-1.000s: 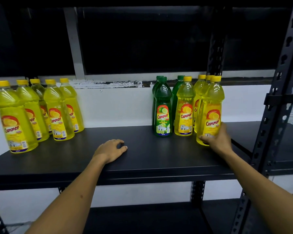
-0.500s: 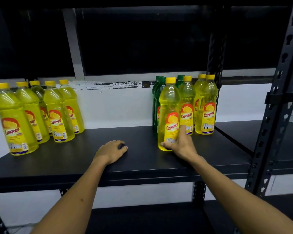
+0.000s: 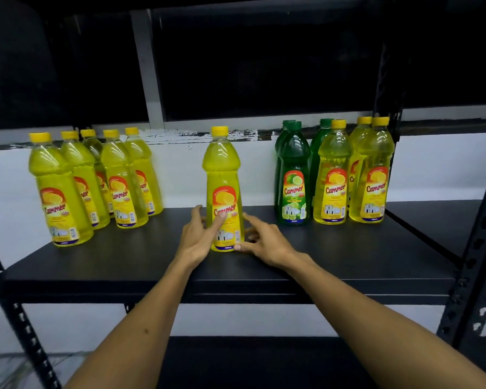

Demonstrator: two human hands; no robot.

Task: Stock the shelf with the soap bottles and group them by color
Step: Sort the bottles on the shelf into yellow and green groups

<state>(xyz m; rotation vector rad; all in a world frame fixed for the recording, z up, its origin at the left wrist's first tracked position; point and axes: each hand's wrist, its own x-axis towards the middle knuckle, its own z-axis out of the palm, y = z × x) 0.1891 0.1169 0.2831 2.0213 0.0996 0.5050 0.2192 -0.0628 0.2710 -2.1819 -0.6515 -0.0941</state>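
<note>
A yellow bottle (image 3: 224, 192) stood between both hands; the left hand (image 3: 197, 239) touched it, the right hand (image 3: 264, 242) hovered spread, apparently passing it leftward.

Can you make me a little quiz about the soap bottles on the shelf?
1. True or false: the lone yellow bottle in the middle of the shelf lies on its side.
2. What colour is the labelled bottle nearest its right? A) red B) green C) blue
3. Fill in: the left hand and right hand are on either ____ of the middle bottle.

Key: 1 false, it stands upright. 2 B. 3 side.
</note>
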